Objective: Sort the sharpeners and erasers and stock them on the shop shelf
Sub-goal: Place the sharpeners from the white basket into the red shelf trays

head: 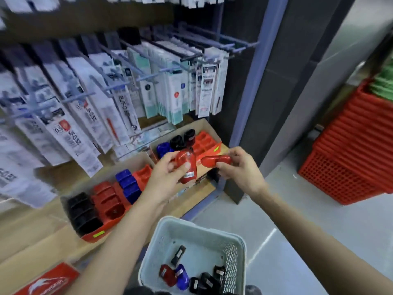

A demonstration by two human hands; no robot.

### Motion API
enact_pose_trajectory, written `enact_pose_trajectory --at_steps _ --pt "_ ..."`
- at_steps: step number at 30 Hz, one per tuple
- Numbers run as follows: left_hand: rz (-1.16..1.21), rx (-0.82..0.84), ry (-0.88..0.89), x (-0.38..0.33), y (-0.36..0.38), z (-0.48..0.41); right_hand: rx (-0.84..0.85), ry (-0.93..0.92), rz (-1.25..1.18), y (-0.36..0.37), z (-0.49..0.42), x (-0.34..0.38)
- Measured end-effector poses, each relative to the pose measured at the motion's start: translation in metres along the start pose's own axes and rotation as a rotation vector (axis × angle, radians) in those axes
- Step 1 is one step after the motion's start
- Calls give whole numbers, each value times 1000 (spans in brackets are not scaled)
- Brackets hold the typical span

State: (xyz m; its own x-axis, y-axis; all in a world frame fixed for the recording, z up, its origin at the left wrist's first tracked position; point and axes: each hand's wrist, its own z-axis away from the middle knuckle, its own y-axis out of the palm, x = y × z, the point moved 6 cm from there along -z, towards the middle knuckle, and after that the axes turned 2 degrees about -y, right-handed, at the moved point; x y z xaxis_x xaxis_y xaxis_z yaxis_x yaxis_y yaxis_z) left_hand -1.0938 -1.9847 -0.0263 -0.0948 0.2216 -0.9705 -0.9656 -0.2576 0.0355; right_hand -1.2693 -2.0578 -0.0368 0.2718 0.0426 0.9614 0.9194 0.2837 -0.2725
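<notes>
My left hand (168,175) grips a red sharpener (188,167) with a small label, held upright above the shelf edge. My right hand (238,167) pinches a second red sharpener (215,160) lying sideways, its tip close to the first one. Below me a pale basket (168,228) holds several loose sharpeners, red (167,274), blue (182,276) and black (209,282). On the wooden shelf (32,231) a red display tray (93,236) carries rows of black, red and blue sharpeners. A second tray (205,141) behind my hands holds blue and black ones.
Packaged pens hang in rows on blue hooks (148,76) above the shelf. A blue shelf upright (253,81) and a dark wall panel stand to the right. A stack of red shopping baskets (348,162) sits on the grey floor at the right.
</notes>
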Motion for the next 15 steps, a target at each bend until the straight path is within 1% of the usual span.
enact_pose_trajectory --at_steps 3,7,9,12,15 --pt "-110 14 30 -6 0 -9 -90 -85 139 -7 -44 8" --pt "-109 -2 76 -12 -8 -22 -145 -206 357 1 -97 1" --pt "-89 -5 94 -14 -10 -24 -124 -275 448 12 -114 -1" --pt "-62 -13 111 -14 -9 -28 -58 -414 653 31 -127 -2" --pt "-34 -18 102 -13 -6 -31 -57 -473 742 37 -134 -2"
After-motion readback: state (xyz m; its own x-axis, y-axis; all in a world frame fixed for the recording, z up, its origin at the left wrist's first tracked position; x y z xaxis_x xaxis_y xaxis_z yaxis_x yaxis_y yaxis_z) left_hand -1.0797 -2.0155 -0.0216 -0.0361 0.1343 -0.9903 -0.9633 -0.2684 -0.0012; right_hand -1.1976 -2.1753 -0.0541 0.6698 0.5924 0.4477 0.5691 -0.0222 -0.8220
